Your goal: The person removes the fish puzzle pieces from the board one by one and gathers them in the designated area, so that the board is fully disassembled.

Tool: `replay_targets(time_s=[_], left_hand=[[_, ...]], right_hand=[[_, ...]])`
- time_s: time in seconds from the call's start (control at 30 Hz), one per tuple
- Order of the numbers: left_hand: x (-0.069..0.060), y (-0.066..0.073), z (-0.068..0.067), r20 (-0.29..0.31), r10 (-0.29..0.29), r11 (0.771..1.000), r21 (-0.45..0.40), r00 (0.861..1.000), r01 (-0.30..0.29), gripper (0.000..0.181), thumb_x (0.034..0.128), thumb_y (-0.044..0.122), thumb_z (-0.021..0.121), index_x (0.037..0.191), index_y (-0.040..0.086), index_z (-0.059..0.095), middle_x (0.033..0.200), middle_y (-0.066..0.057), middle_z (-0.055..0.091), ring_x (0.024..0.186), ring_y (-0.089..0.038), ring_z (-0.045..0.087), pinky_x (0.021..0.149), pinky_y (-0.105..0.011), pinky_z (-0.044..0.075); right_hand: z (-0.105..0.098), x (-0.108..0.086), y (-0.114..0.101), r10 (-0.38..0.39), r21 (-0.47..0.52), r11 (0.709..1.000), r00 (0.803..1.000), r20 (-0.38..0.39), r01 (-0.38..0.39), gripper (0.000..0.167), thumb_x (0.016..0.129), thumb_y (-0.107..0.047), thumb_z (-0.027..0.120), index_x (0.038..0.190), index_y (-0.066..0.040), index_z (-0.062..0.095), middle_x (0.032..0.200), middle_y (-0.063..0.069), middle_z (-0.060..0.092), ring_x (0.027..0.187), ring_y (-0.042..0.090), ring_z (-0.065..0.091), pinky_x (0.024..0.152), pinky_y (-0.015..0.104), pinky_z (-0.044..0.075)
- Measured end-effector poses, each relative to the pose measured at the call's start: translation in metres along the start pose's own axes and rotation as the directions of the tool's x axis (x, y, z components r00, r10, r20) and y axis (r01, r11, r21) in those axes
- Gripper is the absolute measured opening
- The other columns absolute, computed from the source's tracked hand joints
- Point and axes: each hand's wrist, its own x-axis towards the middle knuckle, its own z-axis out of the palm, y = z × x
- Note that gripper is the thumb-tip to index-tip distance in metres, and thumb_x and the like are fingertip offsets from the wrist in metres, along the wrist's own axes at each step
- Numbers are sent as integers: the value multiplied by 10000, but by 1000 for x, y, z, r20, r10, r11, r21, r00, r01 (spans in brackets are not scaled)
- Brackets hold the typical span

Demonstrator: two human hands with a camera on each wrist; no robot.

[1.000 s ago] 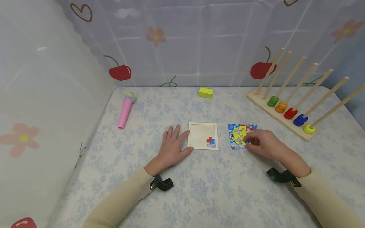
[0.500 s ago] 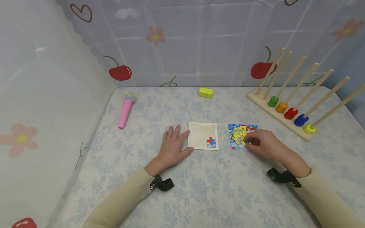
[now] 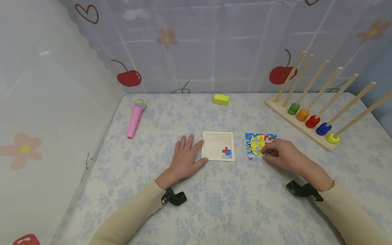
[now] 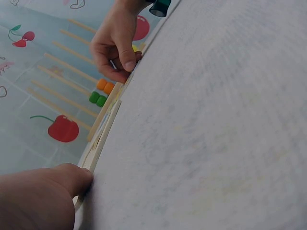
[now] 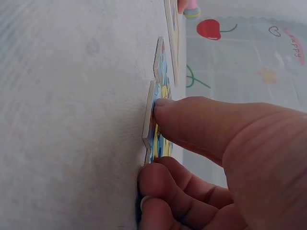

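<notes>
My right hand (image 3: 284,154) is at the right edge of a colourful jigsaw puzzle (image 3: 252,144) on the table. Thumb and curled fingers pinch one puzzle piece (image 5: 150,115) along its near edge; the fingers partly hide it in the head view. Spread flat, my left hand (image 3: 185,160) touches the left side of a square wooden puzzle tray (image 3: 214,141) with its thumb and index finger. One red and blue puzzle piece (image 3: 226,153) lies in the tray's lower right corner.
A wooden bead stacker (image 3: 301,124) with tall pegs and coloured beads stands at the back right. The pink toy microphone (image 3: 135,119) lies at the left. Near the table's back edge sits a yellow-green block (image 3: 221,99). Patterned curtains border the table.
</notes>
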Motion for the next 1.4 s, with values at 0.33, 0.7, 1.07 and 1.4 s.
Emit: replay_targets(time_s=[0.33,0.7,1.07,1.4], left_hand=[[0,-1,1,-6,6,1000,-5,1000,-7,631,960,401,641,1513,129,500,1644,-287,271,1545,-541,126,1222,-680,134],[0,-2,2,-11,7,1000,-9,1000,-7,634,955,403,642,1509,128,504,1644,-285,273,1546,-539,126,1219,-681,132],[-1,-1,1,-2,4,1000,2,1000,-4,631,967,405,633,1517,129,494,1647,-286,263,1546,-540,121,1222,-678,132],[-1,0,-1,12,2,1000,-4,1000,-2,637,970,407,633,1525,133,484,1654,-283,248,1553,-531,101,1226,-677,118]], right_hand=[[0,0,1,-20,17,1000,1000,-5,20,163,830,-96,829,985,-76,783,903,24,647,750,108,455,616,218,405],[-5,-1,5,-44,42,998,999,-10,45,141,845,-57,792,984,-77,779,781,-61,612,703,71,440,608,214,396],[-9,3,0,-19,34,999,1000,-22,20,118,858,-80,788,972,-72,759,759,-41,608,680,93,478,594,216,423],[-1,29,-34,-90,53,995,995,40,88,244,873,-102,768,1102,-23,737,888,29,679,642,71,519,598,233,460]])
